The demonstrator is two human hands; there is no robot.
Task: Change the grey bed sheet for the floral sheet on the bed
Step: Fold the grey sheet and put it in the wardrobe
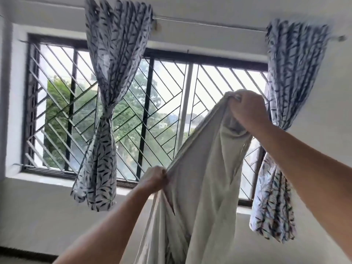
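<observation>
Grey sheet (205,178) held aloft, hanging below fingers. Right hand (247,111) clamped on edge, high; left hand (155,181) clamped on same edge, lower. Advise: hold edge taut between fingers, match corners before folding.

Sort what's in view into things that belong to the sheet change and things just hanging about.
In the job:
grey sheet, held up
left hand, gripping its edge
right hand, gripping it higher up

Not in the job:
left curtain, tied
right curtain, tied
curtain rod
window grille

grey sheet (205,178) cut off below
</observation>
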